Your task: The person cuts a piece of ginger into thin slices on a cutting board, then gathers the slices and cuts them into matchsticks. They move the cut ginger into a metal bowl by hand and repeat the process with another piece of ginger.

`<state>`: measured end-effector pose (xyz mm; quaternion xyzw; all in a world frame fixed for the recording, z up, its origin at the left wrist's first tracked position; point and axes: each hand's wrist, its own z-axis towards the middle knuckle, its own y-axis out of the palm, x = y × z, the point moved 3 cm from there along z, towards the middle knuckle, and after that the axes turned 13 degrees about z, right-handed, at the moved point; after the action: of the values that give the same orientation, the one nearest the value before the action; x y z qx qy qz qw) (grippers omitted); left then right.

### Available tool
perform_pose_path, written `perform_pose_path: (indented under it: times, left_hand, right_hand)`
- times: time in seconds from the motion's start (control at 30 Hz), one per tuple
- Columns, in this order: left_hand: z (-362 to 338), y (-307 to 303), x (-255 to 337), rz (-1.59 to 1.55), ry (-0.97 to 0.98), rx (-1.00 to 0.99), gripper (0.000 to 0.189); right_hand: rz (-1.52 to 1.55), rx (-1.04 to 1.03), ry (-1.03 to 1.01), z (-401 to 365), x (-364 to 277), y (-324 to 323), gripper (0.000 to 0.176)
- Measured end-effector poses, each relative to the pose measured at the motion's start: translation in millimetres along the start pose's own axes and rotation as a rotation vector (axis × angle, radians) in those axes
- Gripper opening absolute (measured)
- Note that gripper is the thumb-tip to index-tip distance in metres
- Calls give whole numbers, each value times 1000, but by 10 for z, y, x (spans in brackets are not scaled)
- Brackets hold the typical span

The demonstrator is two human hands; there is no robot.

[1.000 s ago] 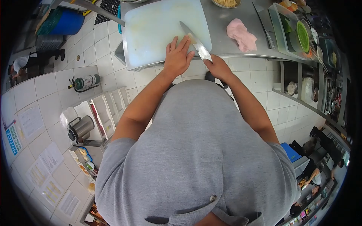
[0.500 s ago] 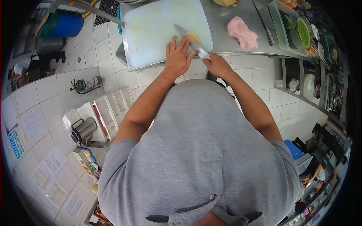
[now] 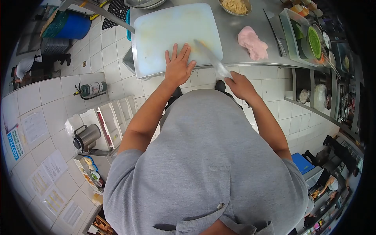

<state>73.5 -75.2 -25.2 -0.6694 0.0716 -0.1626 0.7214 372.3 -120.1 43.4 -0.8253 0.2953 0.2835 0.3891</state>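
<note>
A white cutting board (image 3: pixel 164 27) lies on the steel counter (image 3: pixel 235 51). My left hand (image 3: pixel 178 65) rests flat with fingers spread on the board's near edge, holding nothing. My right hand (image 3: pixel 239 85) grips the handle of a large knife (image 3: pixel 212 59). The blurred blade slants up-left over the board's near right corner, with a small yellowish piece of food (image 3: pixel 202 42) at its tip.
A pink cloth (image 3: pixel 252 42) lies right of the board. A bowl of noodles (image 3: pixel 235 6) stands at the back. A tray (image 3: pixel 299 33) with a green-lidded tub and a second knife (image 3: pixel 274 25) sit at the right. Shelves with pots run along the right.
My right hand has drawn the knife back toward me and to the right. My left hand has slid left along the board's near edge, away from the blade.
</note>
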Motion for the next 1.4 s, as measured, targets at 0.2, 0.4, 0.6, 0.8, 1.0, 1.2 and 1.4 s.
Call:
perform_pose_path:
  times: [0.2,0.4,0.6,0.8,1.0,1.2,1.4]
  left_hand:
    - [136,-132,114,-57,26,106,68]
    - [222,-77,198,-7,33,72,65]
    - [76,-93,31,13,35,104,63]
    - [120,-147,-74,2,-53,137,66]
    - [199,-41,295,-35,114,76,69]
    - [162,11,309,-26,83,62,70]
    - [156,35,322,-44,72,66,72]
  right_hand:
    - [-60,177,4,142,130,32,42]
    - [-106,229,10,166,273,88,41]
    - [-83,213,5,68,173,76,39]
    - [-97,197,12,76,166,123,38]
    - [-116,206,10,61,148,136,39]
    - [-128,204,34,37,193,160,40]
    - [-106,201,21,284,140,184,41]
